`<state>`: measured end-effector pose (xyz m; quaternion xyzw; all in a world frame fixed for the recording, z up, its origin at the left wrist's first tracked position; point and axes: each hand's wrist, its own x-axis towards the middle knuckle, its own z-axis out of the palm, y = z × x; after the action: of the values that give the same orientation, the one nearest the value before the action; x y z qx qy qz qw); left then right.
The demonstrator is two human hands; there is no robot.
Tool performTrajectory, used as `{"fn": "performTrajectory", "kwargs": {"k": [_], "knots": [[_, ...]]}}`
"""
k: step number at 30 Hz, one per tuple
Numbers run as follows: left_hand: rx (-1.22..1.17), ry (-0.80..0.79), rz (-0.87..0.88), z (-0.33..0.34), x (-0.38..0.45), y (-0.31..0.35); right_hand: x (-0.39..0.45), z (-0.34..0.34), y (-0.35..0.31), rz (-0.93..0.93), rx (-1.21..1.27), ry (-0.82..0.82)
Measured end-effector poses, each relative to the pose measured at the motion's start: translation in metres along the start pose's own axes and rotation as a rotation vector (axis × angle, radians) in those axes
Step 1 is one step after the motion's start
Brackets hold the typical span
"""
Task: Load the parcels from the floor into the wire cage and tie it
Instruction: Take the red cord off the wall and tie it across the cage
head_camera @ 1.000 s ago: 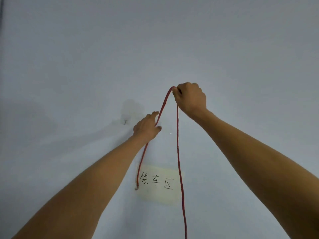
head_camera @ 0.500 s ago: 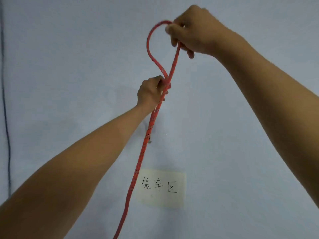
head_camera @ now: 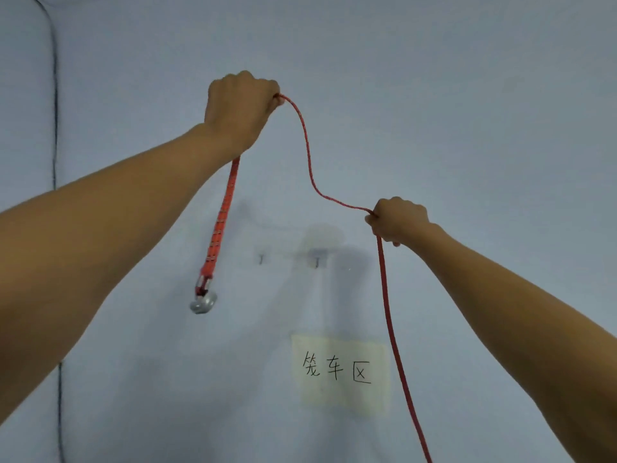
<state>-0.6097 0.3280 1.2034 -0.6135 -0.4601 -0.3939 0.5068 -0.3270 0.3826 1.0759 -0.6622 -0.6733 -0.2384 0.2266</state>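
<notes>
A red rope (head_camera: 309, 155) hangs in front of a pale blue wall. My left hand (head_camera: 238, 110) grips it high up, fingers curled round it. Below that hand a flat red end piece runs down to a metal hook (head_camera: 203, 302) that dangles free. From my left hand the rope sags across to my right hand (head_camera: 397, 222), which grips it lower and to the right. Below my right hand the rope drops out of the bottom of the view. No parcels or wire cage are in view.
A paper label (head_camera: 340, 372) with handwritten characters is stuck on the wall low in the middle. Two small wall hooks (head_camera: 317, 260) sit above it. A dark cable (head_camera: 55, 95) runs down the wall's left side.
My left hand has risen to the upper left and my right hand has dropped to the lower right. The loop between them has opened into a slack span, and the hook end now shows.
</notes>
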Motion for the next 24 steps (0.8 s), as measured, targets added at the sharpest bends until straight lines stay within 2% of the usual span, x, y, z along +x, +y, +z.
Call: {"fn": "performTrajectory", "kwargs": {"k": [3,7,11,14,16,19,21,24], "knots": [[0.194,-0.196,0.12,-0.004,-0.022,-0.023,0.0,0.001,0.003,0.036,-0.042,0.11],[0.19,-0.284,0.125,0.009,-0.101,-0.075,-0.025,0.013,0.03,0.021,-0.306,0.118],[0.232,-0.481,0.282,0.038,-0.21,-0.116,-0.078,0.033,0.039,-0.08,-0.483,0.176],[0.19,-0.544,0.29,0.058,-0.287,-0.141,-0.122,0.054,0.036,-0.094,-0.583,0.078],[0.252,-0.698,0.293,0.064,-0.337,-0.144,-0.16,0.072,0.033,-0.091,-0.577,-0.021],[0.191,-0.89,0.298,0.065,-0.407,-0.153,-0.227,0.106,0.032,-0.08,-0.566,-0.152],[0.13,-0.89,0.229,0.064,-0.46,-0.171,-0.27,0.121,0.028,-0.068,-0.519,-0.217],[-0.054,-0.803,0.173,0.047,-0.547,-0.186,-0.331,0.136,0.024,-0.091,-0.493,-0.288]]}}
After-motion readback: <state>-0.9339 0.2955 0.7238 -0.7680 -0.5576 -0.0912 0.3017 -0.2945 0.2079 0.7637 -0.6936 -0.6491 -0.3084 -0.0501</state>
